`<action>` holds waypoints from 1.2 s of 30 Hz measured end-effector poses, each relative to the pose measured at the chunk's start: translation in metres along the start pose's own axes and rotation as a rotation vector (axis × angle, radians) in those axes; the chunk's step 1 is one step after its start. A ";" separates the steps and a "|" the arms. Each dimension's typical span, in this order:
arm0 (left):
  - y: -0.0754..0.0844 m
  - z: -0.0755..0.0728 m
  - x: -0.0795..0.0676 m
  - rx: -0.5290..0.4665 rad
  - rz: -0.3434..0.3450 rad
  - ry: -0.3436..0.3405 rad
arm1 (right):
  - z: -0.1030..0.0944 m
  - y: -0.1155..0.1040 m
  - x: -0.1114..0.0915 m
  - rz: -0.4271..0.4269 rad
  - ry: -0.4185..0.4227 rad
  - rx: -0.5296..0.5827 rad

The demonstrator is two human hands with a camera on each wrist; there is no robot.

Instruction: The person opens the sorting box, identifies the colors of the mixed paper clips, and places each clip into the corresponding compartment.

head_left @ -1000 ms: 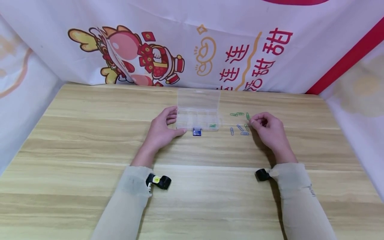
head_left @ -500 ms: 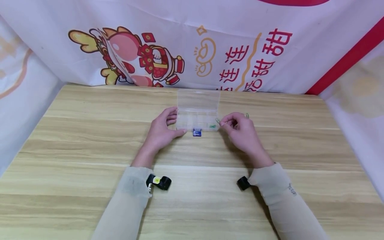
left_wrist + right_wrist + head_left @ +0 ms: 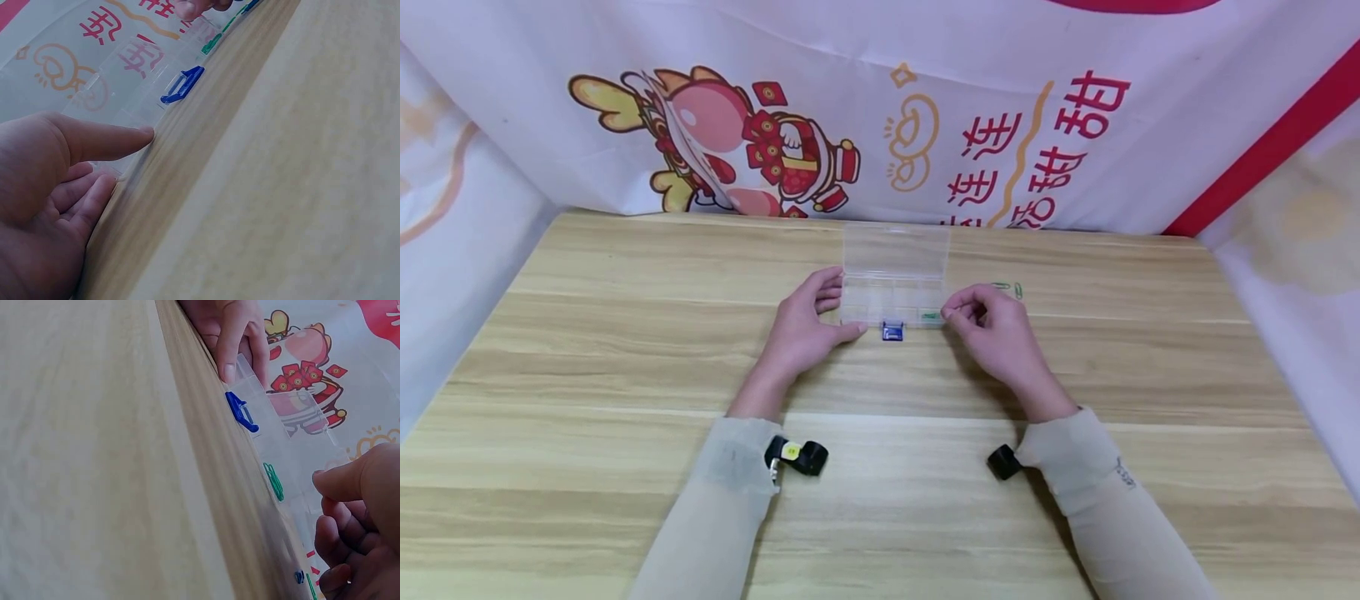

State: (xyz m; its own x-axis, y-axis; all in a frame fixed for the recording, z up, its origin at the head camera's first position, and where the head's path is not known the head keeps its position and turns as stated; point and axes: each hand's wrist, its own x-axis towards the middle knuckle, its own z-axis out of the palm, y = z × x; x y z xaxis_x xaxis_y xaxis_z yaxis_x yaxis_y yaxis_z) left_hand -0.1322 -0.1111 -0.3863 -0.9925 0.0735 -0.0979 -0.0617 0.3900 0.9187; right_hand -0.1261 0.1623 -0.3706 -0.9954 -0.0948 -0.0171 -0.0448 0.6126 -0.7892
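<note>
A clear plastic compartment box (image 3: pixel 868 293) stands at the back of the table with its lid up and a blue latch (image 3: pixel 892 332) at the front. My left hand (image 3: pixel 805 325) holds its left end, thumb at the front corner and fingers along the side. Green paper clips (image 3: pixel 273 481) lie in the front right compartment. Right beside that compartment is my right hand (image 3: pixel 996 329), fingers bent, with a small gap between thumb and index finger and nothing visible in it. Two green paper clips (image 3: pixel 1002 286) show on the table beyond this hand.
A blue paper clip (image 3: pixel 299 576) on the table shows in the right wrist view; the right hand hides that spot in the head view. Behind the wooden table (image 3: pixel 700 500) hangs a white printed cloth (image 3: pixel 865 100).
My right hand picked up a green paper clip on the right, carried it left to the box's front right compartment and let it go. The left hand stayed on the box.
</note>
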 end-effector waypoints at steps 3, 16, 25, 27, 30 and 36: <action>0.000 0.000 0.000 0.000 -0.002 -0.001 | -0.001 0.000 0.001 0.005 0.000 0.000; 0.001 0.000 0.000 0.007 -0.001 -0.001 | -0.032 0.026 0.007 0.062 0.117 0.034; 0.001 0.001 0.000 0.004 -0.009 0.003 | -0.066 0.060 0.006 0.219 0.191 0.075; 0.000 0.001 0.001 0.005 -0.005 0.002 | -0.069 0.065 0.006 0.244 0.197 0.073; -0.001 0.000 0.001 0.004 0.000 0.002 | -0.071 0.068 0.005 0.259 0.190 0.052; 0.000 0.000 0.000 0.008 -0.003 0.003 | -0.071 0.068 0.004 0.258 0.167 -0.011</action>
State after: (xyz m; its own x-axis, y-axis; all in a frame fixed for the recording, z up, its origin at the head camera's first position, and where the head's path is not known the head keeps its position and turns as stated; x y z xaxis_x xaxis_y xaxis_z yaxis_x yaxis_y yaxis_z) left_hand -0.1323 -0.1109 -0.3869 -0.9926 0.0696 -0.0998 -0.0642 0.3974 0.9154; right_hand -0.1393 0.2586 -0.3807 -0.9741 0.1951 -0.1143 0.2116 0.6077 -0.7654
